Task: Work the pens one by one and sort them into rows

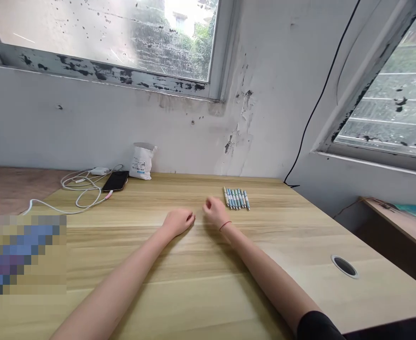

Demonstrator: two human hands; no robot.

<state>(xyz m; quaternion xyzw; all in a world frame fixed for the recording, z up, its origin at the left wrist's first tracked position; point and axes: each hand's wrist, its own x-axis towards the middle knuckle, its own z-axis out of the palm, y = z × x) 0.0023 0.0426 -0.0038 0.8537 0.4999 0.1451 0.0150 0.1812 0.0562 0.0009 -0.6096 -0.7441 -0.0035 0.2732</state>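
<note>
My left hand (178,222) rests on the wooden table as a loose fist, with nothing visible in it. Just to its right, a small gap away, my right hand (216,212) is also curled into a fist, and no object shows in it either. A thin red string (225,225) circles my right wrist. Close beyond the right hand, a row of several pens (236,199) lies side by side, mostly pale blue and green, the leftmost one yellowish. Neither hand appears to hold a pen.
The wooden table (179,293) meets the wall at the back. A white packet (142,162) stands there, beside a black phone (116,181) on a tangled white cable (83,191). A round cable hole (344,267) is at the right. The lower left is pixelated.
</note>
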